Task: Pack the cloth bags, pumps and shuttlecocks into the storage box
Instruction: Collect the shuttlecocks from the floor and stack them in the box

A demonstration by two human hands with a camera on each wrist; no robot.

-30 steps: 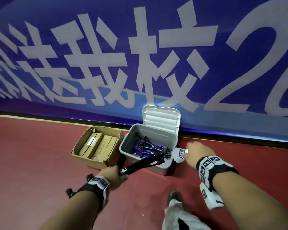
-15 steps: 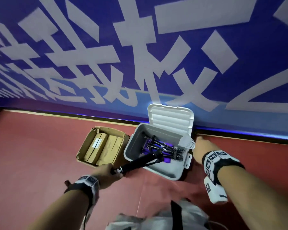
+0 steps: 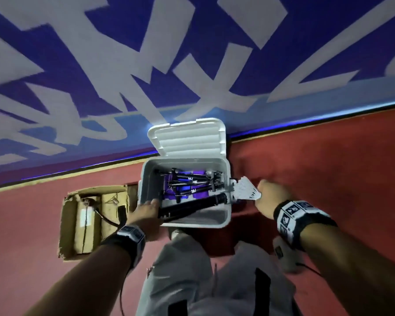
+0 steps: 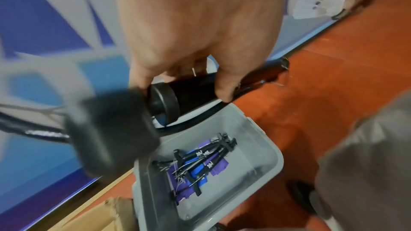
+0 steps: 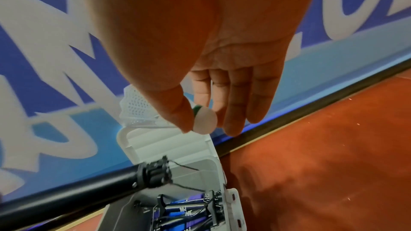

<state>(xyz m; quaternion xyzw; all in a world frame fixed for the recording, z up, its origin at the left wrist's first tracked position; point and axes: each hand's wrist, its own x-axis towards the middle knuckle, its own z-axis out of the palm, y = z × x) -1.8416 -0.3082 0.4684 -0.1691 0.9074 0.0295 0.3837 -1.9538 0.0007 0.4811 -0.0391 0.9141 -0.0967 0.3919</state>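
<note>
On the red floor (image 3: 328, 156), right against the foot of a blue banner wall (image 3: 192, 53) with large white characters, stands the grey storage box (image 3: 146, 179), its white ribbed lid (image 3: 187, 139) swung up and leaning back toward the wall. Inside the box lie several black pumps (image 3: 192, 179) heaped over purple and blue cloth bags (image 3: 198, 195) on the bottom.

The left hand (image 3: 146, 215) sits at the box's near left corner, its fingers (image 4: 224, 87) curled round the handle end of a long black pump (image 3: 192, 205). This pump lies slantwise above the box's open top, its far end reaching toward the box's right wall. In the left wrist view the round black end cap of the handle shows just below the knuckles.

The right hand (image 3: 271, 197) is just beside the box's right wall, outside it. Its thumb and fingers (image 5: 235, 111) pinch the rounded cork of a white shuttlecock (image 3: 246, 190), whose mesh skirt points left toward the box and is close to the latch on that side; whether it touches the latch cannot be told.

To the left of the box, beside it, an open cardboard carton (image 3: 64, 224) rests on the floor with flat tan packages inside. The person's grey trousers (image 3: 180, 281) fill the lower middle of the head view, and both wrists carry strapped cameras with black-and-white markers.
</note>
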